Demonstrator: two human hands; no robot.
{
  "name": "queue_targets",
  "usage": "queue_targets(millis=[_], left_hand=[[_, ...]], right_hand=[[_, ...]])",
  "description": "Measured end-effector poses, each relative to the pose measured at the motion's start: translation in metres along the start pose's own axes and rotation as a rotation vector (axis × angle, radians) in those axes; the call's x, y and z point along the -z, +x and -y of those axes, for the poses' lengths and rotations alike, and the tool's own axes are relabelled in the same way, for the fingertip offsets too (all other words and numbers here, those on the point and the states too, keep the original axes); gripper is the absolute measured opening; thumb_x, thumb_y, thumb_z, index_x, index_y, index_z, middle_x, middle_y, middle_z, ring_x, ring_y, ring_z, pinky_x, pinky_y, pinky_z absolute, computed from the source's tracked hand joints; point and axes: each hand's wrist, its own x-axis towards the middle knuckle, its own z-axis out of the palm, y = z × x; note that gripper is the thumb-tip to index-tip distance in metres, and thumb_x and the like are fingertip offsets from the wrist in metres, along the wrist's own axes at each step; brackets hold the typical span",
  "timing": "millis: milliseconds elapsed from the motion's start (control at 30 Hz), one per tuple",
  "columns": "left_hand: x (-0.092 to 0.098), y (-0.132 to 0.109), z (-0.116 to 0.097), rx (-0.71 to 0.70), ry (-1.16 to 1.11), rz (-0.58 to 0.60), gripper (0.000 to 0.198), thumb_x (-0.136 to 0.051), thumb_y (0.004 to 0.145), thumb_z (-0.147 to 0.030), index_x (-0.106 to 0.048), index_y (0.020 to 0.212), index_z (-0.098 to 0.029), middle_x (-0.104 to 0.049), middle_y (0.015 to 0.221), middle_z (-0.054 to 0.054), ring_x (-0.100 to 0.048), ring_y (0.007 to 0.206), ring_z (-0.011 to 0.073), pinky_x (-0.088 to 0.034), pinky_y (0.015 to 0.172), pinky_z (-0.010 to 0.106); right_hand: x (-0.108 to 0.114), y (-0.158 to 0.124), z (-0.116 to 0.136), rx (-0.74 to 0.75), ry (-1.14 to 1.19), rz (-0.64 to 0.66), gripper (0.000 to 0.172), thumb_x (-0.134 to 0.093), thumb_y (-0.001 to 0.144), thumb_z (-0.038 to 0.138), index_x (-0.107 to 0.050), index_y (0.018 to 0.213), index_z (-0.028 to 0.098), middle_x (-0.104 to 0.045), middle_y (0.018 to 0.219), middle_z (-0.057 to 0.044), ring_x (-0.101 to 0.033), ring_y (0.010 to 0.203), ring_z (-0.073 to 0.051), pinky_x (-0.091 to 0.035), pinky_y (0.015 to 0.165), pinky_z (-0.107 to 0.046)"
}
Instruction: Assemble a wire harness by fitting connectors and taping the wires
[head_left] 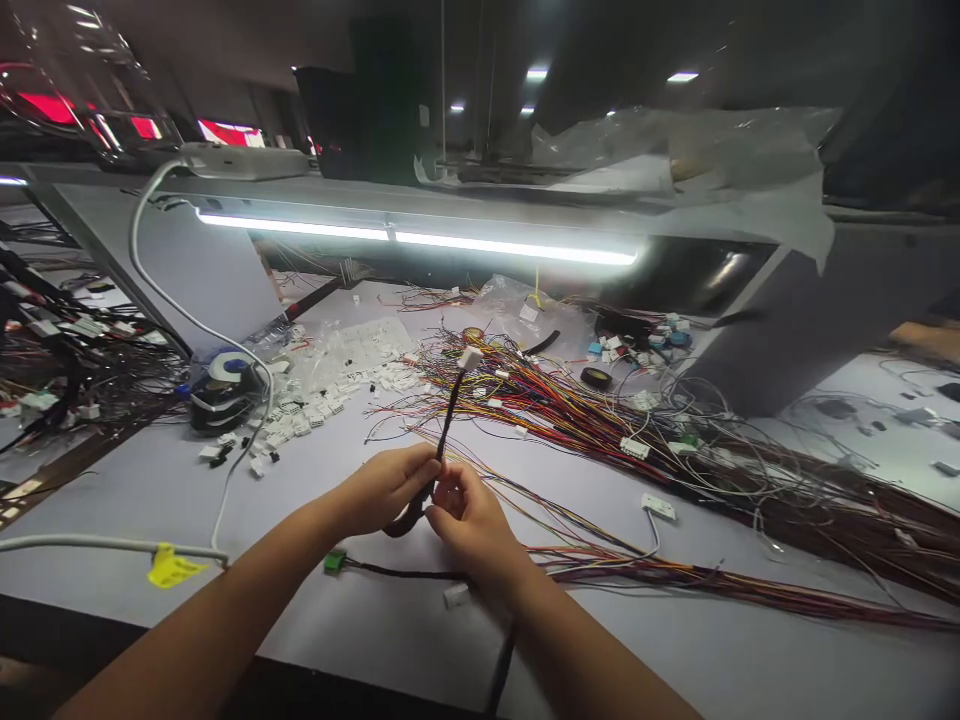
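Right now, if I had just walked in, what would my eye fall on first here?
Probably the glowing strip light under the shelf, across the back. Next, at the centre, the left hand grips a black cable tipped with a white connector, the right hand close beside it. Beyond them, red, yellow and black wires sprawl to the right, and loose white connectors lie scattered to the left.

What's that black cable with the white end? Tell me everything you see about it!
The black cable is slim, with a sleeve-like covering. Its end rises steeply, leaning slightly right, topped by a small, blocky white connector that looks plastic. The left grip pinches it; lower down it bends near the right grip, whose contact is unclear. I can't tell where its other end goes.
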Motion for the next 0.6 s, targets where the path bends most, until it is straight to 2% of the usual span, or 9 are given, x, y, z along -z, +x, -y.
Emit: queue_targets(millis=[67, 167, 233, 300, 333, 367, 467, 533, 600], left_hand=[[0.002, 0.003, -0.001, 0.036, 0.033, 0.029, 0.032, -0.039, 0.094, -0.043, -0.055, 0.076, -0.022, -0.055, 0.065, -0.002, -0.049, 0.060, 0.0163, -0.035, 0.056, 0.026], [0.001, 0.002, -0.002, 0.150, -0.058, -0.045, 0.031, -0.043, 0.092, -0.045, -0.051, 0.074, -0.022, -0.052, 0.058, -0.004, -0.047, 0.054, 0.0157, -0.032, 0.053, 0.026], [-0.005, -0.002, 0.000, 0.221, -0.251, -0.091, 0.030, -0.043, 0.092, -0.048, -0.052, 0.080, -0.022, -0.050, 0.052, -0.005, -0.047, 0.050, 0.0151, -0.034, 0.052, 0.025], [-0.013, -0.009, 0.004, 0.253, -0.474, -0.154, 0.030, -0.044, 0.092, -0.050, -0.055, 0.090, -0.022, -0.049, 0.051, -0.006, -0.045, 0.047, 0.0134, -0.034, 0.050, 0.024], [-0.018, -0.013, 0.007, 0.249, -0.568, -0.206, 0.030, -0.047, 0.091, -0.049, -0.056, 0.094, -0.021, -0.048, 0.053, -0.006, -0.043, 0.048, 0.0122, -0.033, 0.050, 0.023], [-0.022, -0.016, 0.010, 0.235, -0.645, -0.260, 0.030, -0.051, 0.090, -0.049, -0.057, 0.096, -0.020, -0.046, 0.055, -0.006, -0.041, 0.049, 0.0112, -0.032, 0.049, 0.022], [-0.031, -0.029, 0.012, 0.194, -0.768, -0.377, 0.033, -0.055, 0.087, -0.049, -0.059, 0.099, -0.019, -0.038, 0.058, -0.007, -0.036, 0.051, 0.0103, -0.027, 0.048, 0.022], [-0.031, -0.041, 0.008, 0.216, -0.686, -0.491, 0.038, -0.055, 0.086, -0.052, -0.059, 0.107, -0.020, -0.044, 0.062, -0.005, -0.038, 0.054, 0.0111, -0.030, 0.050, 0.022], [-0.032, -0.055, 0.001, 0.297, -0.523, -0.611, 0.041, -0.058, 0.083, -0.055, -0.060, 0.106, -0.021, -0.052, 0.069, -0.002, -0.041, 0.056, 0.0121, -0.033, 0.052, 0.024]], right_hand=[[-0.006, 0.000, -0.005, 0.033, -0.106, -0.073, 0.028, -0.060, 0.075, 0.016, -0.051, 0.101, 0.022, -0.053, 0.076, 0.003, -0.051, 0.066, -0.013, -0.041, 0.062, -0.027], [-0.009, -0.002, -0.011, 0.121, -0.153, -0.150, 0.039, -0.058, 0.077, 0.017, -0.048, 0.114, 0.023, -0.055, 0.080, 0.002, -0.053, 0.067, -0.014, -0.044, 0.065, -0.028], [-0.007, -0.005, -0.011, 0.277, -0.190, -0.097, 0.047, -0.059, 0.074, 0.016, -0.051, 0.119, 0.026, -0.056, 0.089, -0.002, -0.055, 0.076, -0.015, -0.046, 0.069, -0.030], [-0.003, -0.005, -0.009, 0.385, -0.193, -0.025, 0.046, -0.058, 0.071, 0.014, -0.059, 0.115, 0.026, -0.056, 0.098, -0.005, -0.056, 0.085, -0.017, -0.047, 0.072, -0.031], [0.000, -0.004, -0.007, 0.364, -0.144, -0.028, 0.043, -0.056, 0.071, 0.015, -0.060, 0.112, 0.026, -0.057, 0.097, -0.005, -0.057, 0.084, -0.017, -0.047, 0.069, -0.030], [0.002, -0.002, -0.004, 0.278, -0.057, -0.061, 0.042, -0.053, 0.072, 0.017, -0.059, 0.112, 0.024, -0.058, 0.092, -0.005, -0.058, 0.077, -0.016, -0.047, 0.063, -0.029], [0.008, 0.008, 0.002, -0.125, 0.225, -0.164, 0.042, -0.047, 0.072, 0.020, -0.050, 0.114, 0.018, -0.057, 0.061, 0.002, -0.051, 0.046, -0.012, -0.037, 0.044, -0.023], [0.010, 0.014, 0.005, -0.267, 0.286, -0.158, 0.041, -0.049, 0.067, 0.021, -0.050, 0.108, 0.015, -0.052, 0.046, 0.006, -0.045, 0.038, -0.011, -0.032, 0.040, -0.020], [0.009, 0.018, 0.006, -0.282, 0.298, -0.163, 0.040, -0.049, 0.062, 0.020, -0.051, 0.102, 0.015, -0.050, 0.042, 0.007, -0.045, 0.037, -0.010, -0.030, 0.038, -0.019]])
